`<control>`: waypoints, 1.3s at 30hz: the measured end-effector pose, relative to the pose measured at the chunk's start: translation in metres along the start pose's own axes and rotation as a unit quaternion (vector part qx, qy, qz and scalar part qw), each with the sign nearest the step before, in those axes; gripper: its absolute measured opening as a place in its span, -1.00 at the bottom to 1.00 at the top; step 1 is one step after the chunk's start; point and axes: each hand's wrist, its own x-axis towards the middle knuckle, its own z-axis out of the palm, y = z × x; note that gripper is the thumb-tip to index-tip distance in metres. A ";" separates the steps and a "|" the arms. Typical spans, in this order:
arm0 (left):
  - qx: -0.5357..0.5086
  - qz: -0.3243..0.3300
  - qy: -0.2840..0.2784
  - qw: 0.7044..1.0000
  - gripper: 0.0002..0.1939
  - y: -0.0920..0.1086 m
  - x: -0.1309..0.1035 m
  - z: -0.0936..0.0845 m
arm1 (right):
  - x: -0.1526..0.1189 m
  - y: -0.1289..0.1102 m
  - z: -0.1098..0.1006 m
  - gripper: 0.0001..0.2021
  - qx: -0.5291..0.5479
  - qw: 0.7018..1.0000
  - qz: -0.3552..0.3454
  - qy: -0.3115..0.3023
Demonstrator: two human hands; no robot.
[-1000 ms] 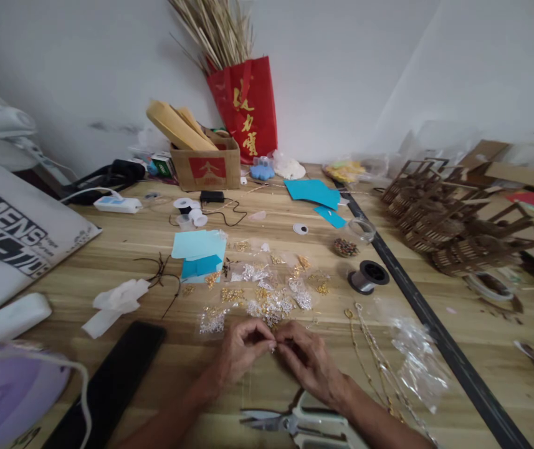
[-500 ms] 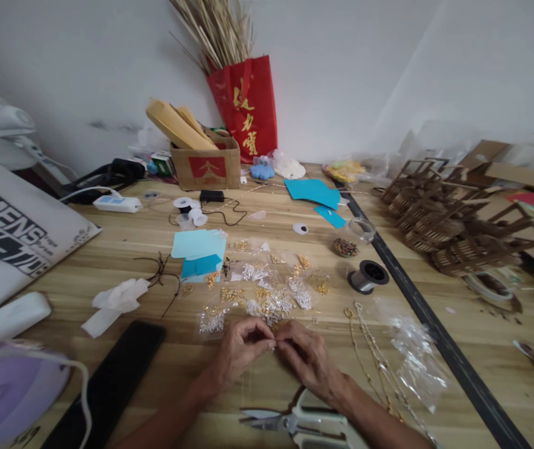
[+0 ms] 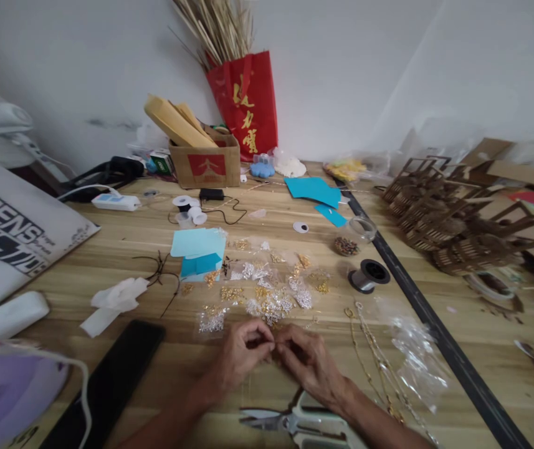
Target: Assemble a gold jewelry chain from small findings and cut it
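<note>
My left hand (image 3: 247, 350) and my right hand (image 3: 308, 360) meet at the fingertips over the wooden table (image 3: 220, 411). Both are pinched closed; whatever lies between the fingertips is too small to make out. Just beyond them are small bags of silver beads (image 3: 271, 305) and gold beads (image 3: 232, 293). Scissors (image 3: 290, 421) with pale handles lie below my right hand, blades pointing left. Gold and silver chains (image 3: 373, 349) stretch along the table to the right of my right hand.
A wire spool (image 3: 369, 276), a jar of beads (image 3: 347, 245) and clear plastic bags (image 3: 419, 355) stand or lie at the right. Blue cards (image 3: 199, 246) are beyond the beads. A black phone-like slab (image 3: 108, 380) and a purple iron (image 3: 14, 393) are at the left. Woven baskets (image 3: 463, 231) sit back right.
The fingertips of both hands have shifted slightly, and the small shiny piece seen below them earlier is no longer distinct. The camera view has moved a little.
</note>
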 end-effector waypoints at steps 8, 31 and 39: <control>-0.035 -0.017 -0.019 0.999 -0.81 0.003 0.000 -0.003 | -0.001 -0.003 -0.001 -0.84 -0.020 1.000 0.013 0.003; -0.052 0.009 -0.011 0.999 -0.65 -0.001 0.003 -0.007 | -0.003 -0.002 -0.005 -0.76 -0.259 0.941 -0.210 -0.064; -0.054 0.004 -0.025 0.998 -0.63 -0.002 0.005 -0.009 | -0.003 -0.004 -0.007 -0.72 -0.262 0.939 -0.201 -0.091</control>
